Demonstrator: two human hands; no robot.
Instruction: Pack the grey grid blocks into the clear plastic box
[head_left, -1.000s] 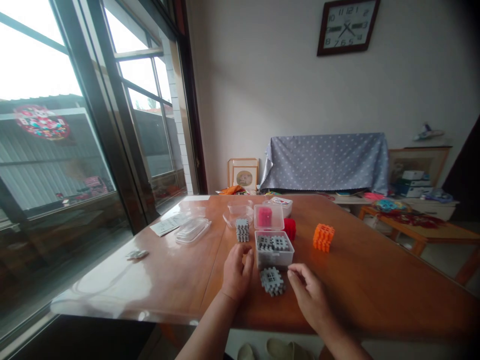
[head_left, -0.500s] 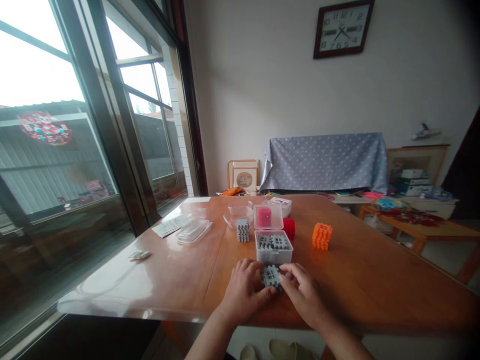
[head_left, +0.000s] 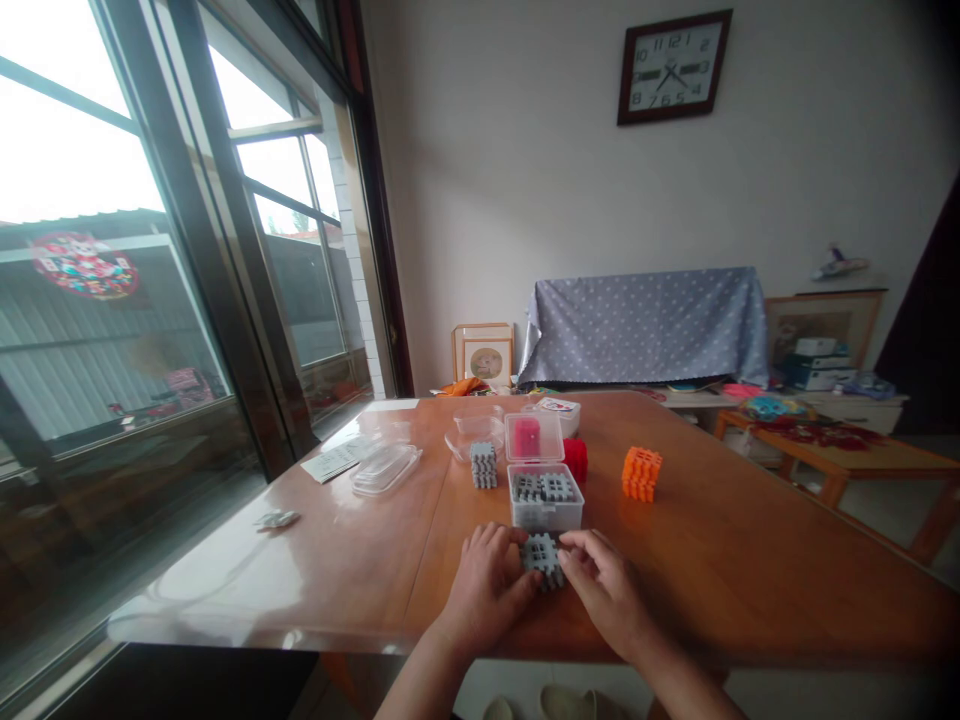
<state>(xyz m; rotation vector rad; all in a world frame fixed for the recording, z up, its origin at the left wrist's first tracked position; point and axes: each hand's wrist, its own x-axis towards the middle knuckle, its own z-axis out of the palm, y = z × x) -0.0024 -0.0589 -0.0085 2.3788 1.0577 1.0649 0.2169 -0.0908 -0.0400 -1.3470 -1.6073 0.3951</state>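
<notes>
A grey interlocking block cube (head_left: 542,556) rests on the wooden table (head_left: 750,560) near its front edge. My left hand (head_left: 486,583) grips it from the left and my right hand (head_left: 600,585) from the right, fingers curled round its sides. Just behind it stands a clear plastic box (head_left: 545,498) holding grey pieces, its lid raised. A pink cube (head_left: 527,436) shows through the lid.
A small grey cube (head_left: 484,465), a red cube (head_left: 577,459) and an orange cube (head_left: 641,473) stand further back. Clear lids (head_left: 385,467), a clear bowl (head_left: 474,433) and papers (head_left: 331,462) lie at the left. The window runs along the left side.
Both hands have closed in on the grey cube from either side; a second ago they lay apart beside it. The view has shifted slightly.
</notes>
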